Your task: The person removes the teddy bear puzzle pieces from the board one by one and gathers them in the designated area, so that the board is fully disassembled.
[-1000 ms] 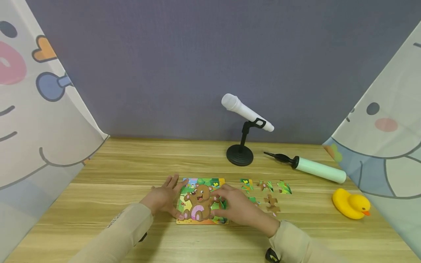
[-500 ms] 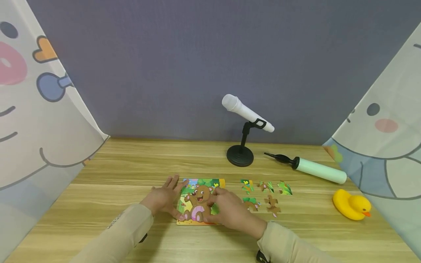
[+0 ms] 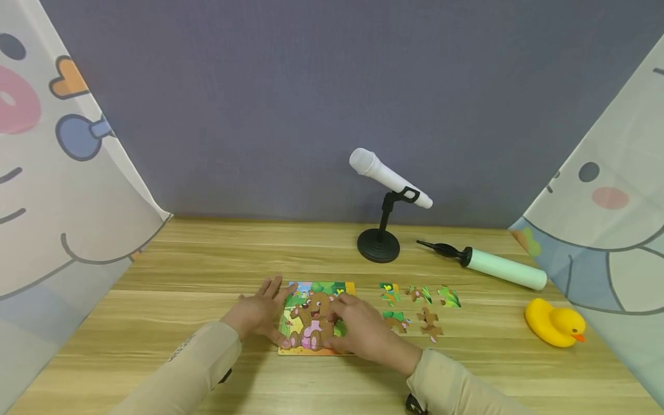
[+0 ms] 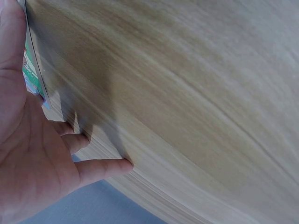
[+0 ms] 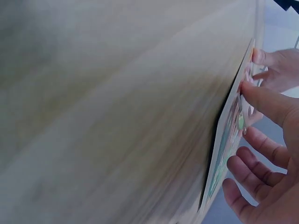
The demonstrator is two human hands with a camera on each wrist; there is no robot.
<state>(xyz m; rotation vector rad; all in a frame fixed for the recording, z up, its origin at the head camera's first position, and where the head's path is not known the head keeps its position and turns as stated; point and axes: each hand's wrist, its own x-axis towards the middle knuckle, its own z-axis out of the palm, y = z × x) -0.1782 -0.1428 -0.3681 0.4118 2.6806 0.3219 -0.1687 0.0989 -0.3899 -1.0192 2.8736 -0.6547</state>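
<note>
A bear jigsaw puzzle [image 3: 321, 288] lies in its flat board on the wooden table, in the middle of the head view. My left hand [image 3: 259, 316] rests along the board's left edge with fingers spread, its thumb at the lower left corner. Over the right half of the bear, my right hand [image 3: 365, 328] pinches a brown puzzle piece [image 3: 325, 329] between thumb and index finger. That piece stands tilted up from the board in the right wrist view, and the bear's belly is partly covered. The hand hides the board's right side.
Several loose puzzle pieces [image 3: 429, 324] lie right of the board. Behind stands a white microphone [image 3: 389, 176] on a black stand [image 3: 378, 245]. A mint-green hand pump [image 3: 503, 268] and a yellow rubber duck [image 3: 554, 323] are at the right. A grey wall [image 3: 259, 115] closes the back.
My right hand has shifted left from the board's right edge onto the bear, uncovering a loose piece. A piece near the belly has since tilted in its pinch. The left hand stays put.
</note>
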